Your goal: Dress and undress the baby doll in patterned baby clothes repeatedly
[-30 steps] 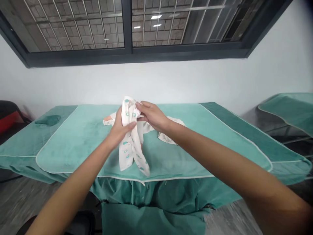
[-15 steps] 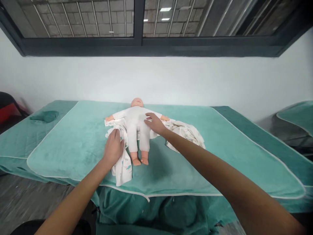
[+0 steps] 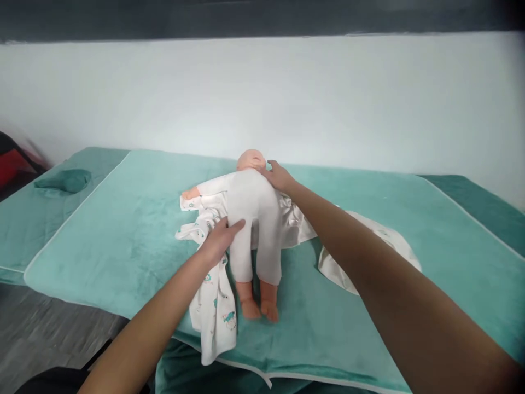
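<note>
Green blanket (image 3: 135,224) over a bed by a white wall (image 3: 262,93), a doll (image 3: 254,202) on it

Left hand (image 3: 219,241), thumb spread from its fingers, touches the doll's thigh; the right hand (image 3: 279,178) is at its shoulder, pinching or not I cannot tell; printed clothing (image 3: 213,312) shows on both sides, white cloth (image 3: 391,238) farther right

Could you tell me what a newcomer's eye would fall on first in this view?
Probably the baby doll in white, lying at the middle of the green cover, with the left hand at its thigh and the right hand beside its head. Next, perhaps, the white printed garment trailing toward the near edge.
</note>
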Available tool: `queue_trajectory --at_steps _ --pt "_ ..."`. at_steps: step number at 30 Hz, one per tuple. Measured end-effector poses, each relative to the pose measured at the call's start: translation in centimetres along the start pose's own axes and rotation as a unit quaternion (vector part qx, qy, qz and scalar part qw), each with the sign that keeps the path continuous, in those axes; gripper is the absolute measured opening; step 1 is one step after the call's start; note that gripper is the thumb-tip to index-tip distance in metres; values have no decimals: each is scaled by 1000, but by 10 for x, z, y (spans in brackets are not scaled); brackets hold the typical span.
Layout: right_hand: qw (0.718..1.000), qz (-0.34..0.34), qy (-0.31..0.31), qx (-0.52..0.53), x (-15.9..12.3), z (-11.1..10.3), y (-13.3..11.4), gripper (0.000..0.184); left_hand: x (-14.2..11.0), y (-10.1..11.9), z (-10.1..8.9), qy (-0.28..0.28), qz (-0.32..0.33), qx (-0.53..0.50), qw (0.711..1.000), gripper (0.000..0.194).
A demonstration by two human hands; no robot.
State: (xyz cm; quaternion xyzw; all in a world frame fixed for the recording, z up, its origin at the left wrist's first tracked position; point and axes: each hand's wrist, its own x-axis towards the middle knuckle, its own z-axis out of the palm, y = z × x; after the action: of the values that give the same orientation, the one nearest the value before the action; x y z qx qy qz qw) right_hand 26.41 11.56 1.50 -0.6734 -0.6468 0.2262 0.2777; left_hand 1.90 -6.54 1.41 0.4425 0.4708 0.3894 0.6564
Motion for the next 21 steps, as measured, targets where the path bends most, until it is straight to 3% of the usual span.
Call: queue_trajectory --at_steps 3,6,8,11,15,21 --pt "998 -12 -56 36 8 -6 -3 87 6 1 5 -58 -41 -95 993 51" --pt "994 -15 -96 57 17 -15 -15 81 4 13 3 -58 -41 -115 991 52" --pt "992 -29 -107 66 25 -16 -33 77 3 27 -10 -51 -34 -115 991 50" --pt "986 -68 -116 98 39 1 -72 73 3 48 -46 -28 -17 -121 992 46" --pt "974 -119 -123 151 53 49 -131 65 9 68 -111 19 -28 -117 993 44" --pt "941 -166 -143 256 71 118 -186 53 23 61 -199 58 0 -72 996 49"
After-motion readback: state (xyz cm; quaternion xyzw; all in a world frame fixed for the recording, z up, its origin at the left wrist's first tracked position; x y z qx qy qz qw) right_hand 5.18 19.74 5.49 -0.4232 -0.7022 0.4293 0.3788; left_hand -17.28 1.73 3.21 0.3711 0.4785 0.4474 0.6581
